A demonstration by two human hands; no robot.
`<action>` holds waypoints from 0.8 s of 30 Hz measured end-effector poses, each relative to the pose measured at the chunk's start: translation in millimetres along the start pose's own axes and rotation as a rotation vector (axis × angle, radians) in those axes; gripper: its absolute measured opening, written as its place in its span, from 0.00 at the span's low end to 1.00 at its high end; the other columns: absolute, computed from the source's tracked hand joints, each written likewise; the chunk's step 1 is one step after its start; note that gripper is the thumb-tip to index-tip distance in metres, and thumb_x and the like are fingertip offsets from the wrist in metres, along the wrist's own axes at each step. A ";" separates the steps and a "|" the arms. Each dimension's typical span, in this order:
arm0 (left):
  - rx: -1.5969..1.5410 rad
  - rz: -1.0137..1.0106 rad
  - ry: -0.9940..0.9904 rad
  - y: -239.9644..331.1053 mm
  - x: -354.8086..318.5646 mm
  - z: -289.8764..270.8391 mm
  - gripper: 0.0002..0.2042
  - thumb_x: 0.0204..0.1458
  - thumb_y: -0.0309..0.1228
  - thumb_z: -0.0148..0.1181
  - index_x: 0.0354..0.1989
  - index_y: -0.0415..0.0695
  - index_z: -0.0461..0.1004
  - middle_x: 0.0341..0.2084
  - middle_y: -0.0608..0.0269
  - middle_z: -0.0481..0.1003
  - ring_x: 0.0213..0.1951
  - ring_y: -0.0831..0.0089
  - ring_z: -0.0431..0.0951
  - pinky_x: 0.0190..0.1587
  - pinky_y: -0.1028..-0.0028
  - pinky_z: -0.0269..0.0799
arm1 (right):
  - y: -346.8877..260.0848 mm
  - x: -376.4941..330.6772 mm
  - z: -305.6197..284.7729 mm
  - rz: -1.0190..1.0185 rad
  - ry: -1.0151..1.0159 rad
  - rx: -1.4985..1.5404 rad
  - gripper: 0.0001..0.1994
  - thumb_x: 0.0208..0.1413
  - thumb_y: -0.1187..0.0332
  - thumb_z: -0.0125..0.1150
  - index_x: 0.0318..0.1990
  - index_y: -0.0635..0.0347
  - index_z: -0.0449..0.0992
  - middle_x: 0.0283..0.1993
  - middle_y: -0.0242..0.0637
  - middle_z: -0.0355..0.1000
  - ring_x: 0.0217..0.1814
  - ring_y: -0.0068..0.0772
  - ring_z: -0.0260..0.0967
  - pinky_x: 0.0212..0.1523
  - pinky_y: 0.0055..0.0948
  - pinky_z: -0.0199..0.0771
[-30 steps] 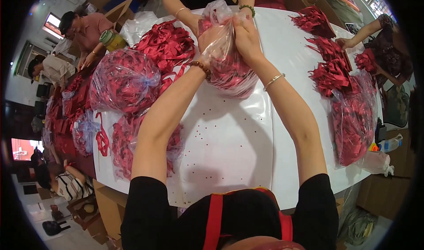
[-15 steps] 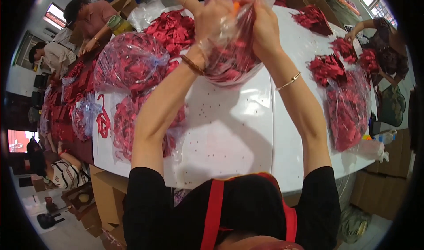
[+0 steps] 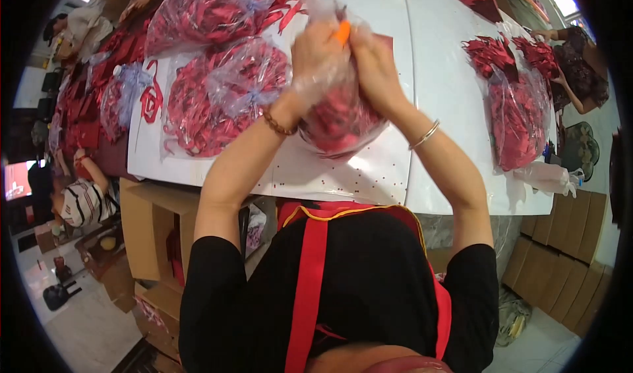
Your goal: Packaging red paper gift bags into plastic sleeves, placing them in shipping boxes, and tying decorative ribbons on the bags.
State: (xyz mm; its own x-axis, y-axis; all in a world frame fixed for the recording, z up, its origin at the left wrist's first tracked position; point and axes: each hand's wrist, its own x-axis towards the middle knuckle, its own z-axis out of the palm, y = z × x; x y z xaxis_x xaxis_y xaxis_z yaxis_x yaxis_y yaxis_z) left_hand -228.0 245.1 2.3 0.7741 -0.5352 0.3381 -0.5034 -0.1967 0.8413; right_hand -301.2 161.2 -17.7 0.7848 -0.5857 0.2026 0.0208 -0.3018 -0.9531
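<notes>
Over the table's middle, a clear plastic bag full of red ribbon-like pieces rests its rounded bottom on or just above the white top. My left hand is closed on the gathered neck of this bag. Pressed close to it, my right hand grips the other side of the neck, its fingers blurred. A small orange object shows between my hands; its kind is unclear. Loose plastic sticks up beyond my fingers. Left of my left forearm lies a tied clear bag of similar red pieces.
Another filled bag lies at the far left. On the right stands an upright filled bag, with red bundles behind it. A person works at the right edge. Cardboard boxes stand below the table's left front. Small dark specks dot the white tabletop.
My view has shifted, showing more of my apron and the table's front edge. Both hands still hold the bag's neck and are closer together, with the bag nearer to my body.
</notes>
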 end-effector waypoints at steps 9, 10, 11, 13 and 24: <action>0.210 0.272 -0.360 0.7 -7.0 -96.5 0.13 0.48 0.37 0.52 0.24 0.38 0.71 0.13 0.55 0.67 0.18 0.72 0.67 0.23 0.70 0.60 | 12.1 -28.5 13.2 -0.258 -0.304 -0.247 0.13 0.56 0.63 0.38 0.37 0.55 0.71 0.32 0.33 0.68 0.43 0.32 0.62 0.57 0.35 0.44; 0.236 0.211 -0.437 5.0 -5.6 -109.4 0.10 0.49 0.34 0.52 0.27 0.38 0.72 0.13 0.61 0.66 0.17 0.77 0.65 0.20 0.74 0.58 | 9.6 -28.1 13.8 -0.203 -0.342 -0.241 0.13 0.57 0.62 0.37 0.37 0.55 0.71 0.32 0.33 0.68 0.43 0.32 0.62 0.57 0.36 0.44; 0.259 0.149 -0.513 11.3 -4.5 -120.9 0.08 0.50 0.31 0.53 0.31 0.39 0.72 0.13 0.68 0.65 0.15 0.83 0.63 0.17 0.78 0.57 | 8.8 -28.5 19.2 -0.254 -0.262 -0.233 0.20 0.59 0.60 0.35 0.30 0.63 0.74 0.31 0.37 0.72 0.38 0.33 0.66 0.49 0.31 0.56; 0.300 0.028 -0.650 36.6 3.0 -137.5 0.13 0.47 0.28 0.54 0.43 0.42 0.68 0.12 0.64 0.65 0.13 0.80 0.63 0.16 0.78 0.58 | 1.8 -28.8 19.8 -0.292 -0.272 -0.311 0.20 0.59 0.59 0.35 0.30 0.62 0.73 0.32 0.37 0.72 0.39 0.34 0.67 0.50 0.31 0.56; -0.632 0.077 -0.312 9.9 -10.2 -154.9 0.28 0.51 0.33 0.52 0.59 0.43 0.48 0.28 0.59 0.73 0.26 0.79 0.72 0.29 0.80 0.66 | -7.1 -25.2 22.8 -0.178 -0.303 -0.284 0.20 0.59 0.56 0.33 0.33 0.54 0.74 0.31 0.33 0.71 0.40 0.34 0.65 0.56 0.37 0.45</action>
State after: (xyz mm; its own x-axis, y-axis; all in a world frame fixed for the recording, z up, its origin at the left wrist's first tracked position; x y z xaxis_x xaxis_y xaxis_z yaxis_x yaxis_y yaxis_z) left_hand -181.3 375.9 72.5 0.5514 -0.7574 0.3497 -0.1605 0.3150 0.9354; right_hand -307.1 195.3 -21.1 0.9311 -0.2719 0.2430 0.0347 -0.5971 -0.8014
